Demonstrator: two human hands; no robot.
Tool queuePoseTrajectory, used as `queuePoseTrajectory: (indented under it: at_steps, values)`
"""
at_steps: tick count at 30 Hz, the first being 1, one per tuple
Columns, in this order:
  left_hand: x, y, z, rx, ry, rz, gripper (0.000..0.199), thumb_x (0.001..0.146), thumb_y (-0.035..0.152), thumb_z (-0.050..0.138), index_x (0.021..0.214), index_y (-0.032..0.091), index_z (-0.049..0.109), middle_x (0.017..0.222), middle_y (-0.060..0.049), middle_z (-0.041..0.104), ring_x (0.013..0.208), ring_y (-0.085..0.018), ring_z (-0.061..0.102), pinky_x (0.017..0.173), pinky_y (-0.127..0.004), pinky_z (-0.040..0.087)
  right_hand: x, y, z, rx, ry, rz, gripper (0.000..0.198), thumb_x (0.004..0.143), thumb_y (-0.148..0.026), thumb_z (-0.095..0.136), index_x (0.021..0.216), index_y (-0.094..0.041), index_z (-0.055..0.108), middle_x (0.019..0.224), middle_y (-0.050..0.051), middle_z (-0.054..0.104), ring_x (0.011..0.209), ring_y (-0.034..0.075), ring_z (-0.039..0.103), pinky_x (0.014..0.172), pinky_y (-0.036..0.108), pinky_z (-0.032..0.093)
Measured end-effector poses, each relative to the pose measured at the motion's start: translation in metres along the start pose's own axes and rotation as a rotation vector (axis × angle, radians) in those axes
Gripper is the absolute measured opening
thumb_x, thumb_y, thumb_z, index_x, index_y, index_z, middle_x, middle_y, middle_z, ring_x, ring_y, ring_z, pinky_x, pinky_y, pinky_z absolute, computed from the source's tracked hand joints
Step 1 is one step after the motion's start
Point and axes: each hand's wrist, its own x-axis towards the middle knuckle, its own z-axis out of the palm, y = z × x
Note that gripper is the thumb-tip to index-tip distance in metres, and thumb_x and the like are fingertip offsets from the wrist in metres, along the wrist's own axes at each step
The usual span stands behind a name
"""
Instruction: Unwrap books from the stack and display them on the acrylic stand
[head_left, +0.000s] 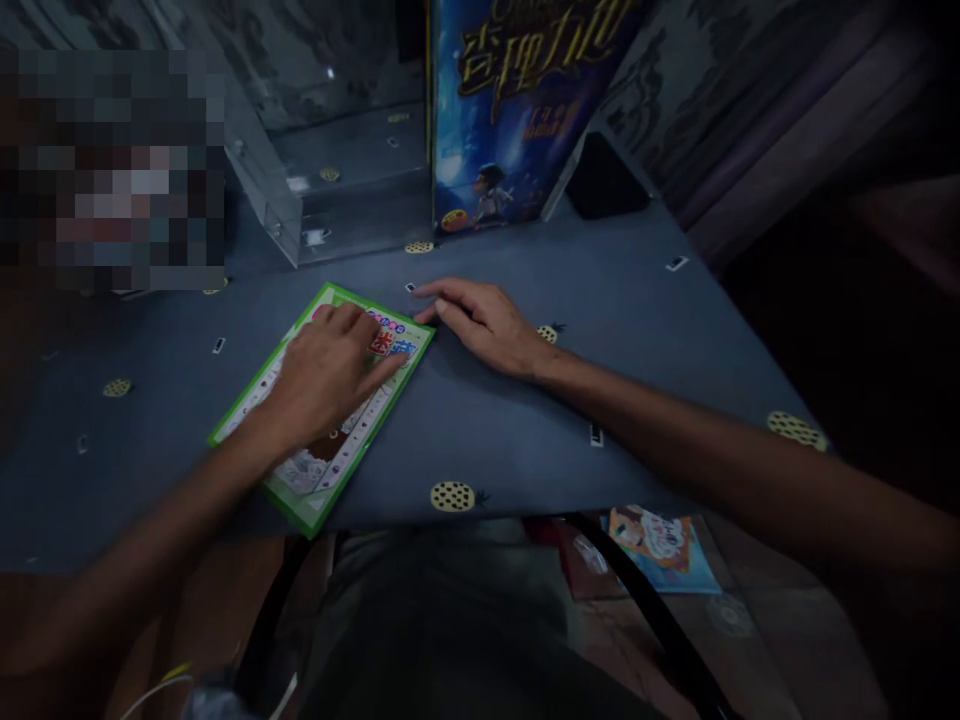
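At the left, a clear stand [283, 215] rises from the back of a blue, pineapple-patterned desk [525, 440]. In front of it, a green-edged book [345, 435] lies flat near the desk's front edge, slanting away toward the upper right. The left hand [319, 370] rests palm down on its cover, fingers bent and slightly spread, thumb set apart toward the right edge; it seems placed to steady the book. The right hand [487, 325] is beside the book's far right corner, its index finger stretched left and its thumb just below, pinching nothing that shows; whether it touches the corner, I cannot tell. Behind it, a tall blue book [487, 130] stands upright, probably propped by the stand, clear of the working space. Farther right, a black slab [607, 180] lies at the back. Below the desk, a colourful packet [664, 550] lies near the chair.
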Motion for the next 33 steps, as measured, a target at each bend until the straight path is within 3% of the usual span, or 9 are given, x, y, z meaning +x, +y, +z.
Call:
queuePoseTrajectory:
  at_steps: [3,7,14,19,33]
  values:
    - [0.006,0.029,0.009,0.078,0.015,-0.022,0.042,0.093,0.053,0.06,0.11,0.015,0.063,0.116,-0.017,0.063,0.12,-0.039,0.054,0.104,-0.052,0.044,0.0,-0.001,-0.001,0.037,0.013,0.0,0.034,0.101,-0.023,0.041,0.125,-0.013,0.064,0.099,0.006,0.077,0.096,0.019,0.07,0.095,0.038,0.051]
    - [0.009,0.041,0.012,0.199,-0.011,-0.051,0.035,0.096,0.047,0.056,0.109,0.015,0.064,0.113,-0.016,0.066,0.117,-0.038,0.057,0.096,-0.048,0.049,0.0,-0.001,-0.001,0.042,0.027,-0.007,0.034,0.101,-0.023,0.041,0.123,-0.014,0.066,0.097,0.004,0.076,0.099,0.02,0.069,0.098,0.039,0.049]
    - [0.01,0.039,0.015,0.125,0.107,-0.019,0.026,0.096,0.04,0.052,0.095,0.021,0.07,0.099,-0.01,0.073,0.103,-0.03,0.066,0.087,-0.039,0.052,-0.002,0.002,-0.003,0.079,0.05,-0.034,0.033,0.102,-0.023,0.04,0.123,-0.015,0.064,0.101,0.004,0.075,0.099,0.018,0.068,0.097,0.038,0.05]
    - [0.012,0.032,0.012,0.005,0.113,-0.002,0.028,0.096,0.038,0.052,0.094,0.021,0.074,0.106,-0.009,0.076,0.101,-0.028,0.069,0.089,-0.04,0.052,-0.002,-0.001,-0.004,0.166,0.086,-0.058,0.034,0.103,-0.028,0.039,0.123,-0.014,0.063,0.098,0.004,0.075,0.091,0.015,0.069,0.092,0.034,0.052]
    - [0.012,0.032,0.01,0.024,0.135,0.042,0.031,0.098,0.033,0.048,0.094,0.02,0.075,0.112,-0.008,0.077,0.102,-0.026,0.071,0.088,-0.038,0.055,-0.002,-0.007,-0.008,0.262,0.116,-0.049,0.031,0.102,-0.025,0.043,0.118,-0.011,0.067,0.095,0.005,0.076,0.084,0.014,0.066,0.083,0.03,0.053]
